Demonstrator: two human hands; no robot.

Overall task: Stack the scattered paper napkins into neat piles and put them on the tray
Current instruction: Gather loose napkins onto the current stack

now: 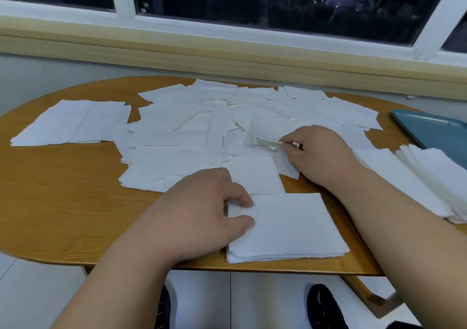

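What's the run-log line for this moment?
left hand: holds near stack | right hand: pinches loose napkin | tray: at right edge

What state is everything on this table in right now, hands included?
left hand, grips near pile's left edge.
right hand, pinches one napkin's corner.
pinched napkin, corner lifted, rest on the heap.
near pile, squared, at front edge of table.
loose napkins, scattered, overlapping.
side stacks, fanned, at right.
tray, flat, far right.
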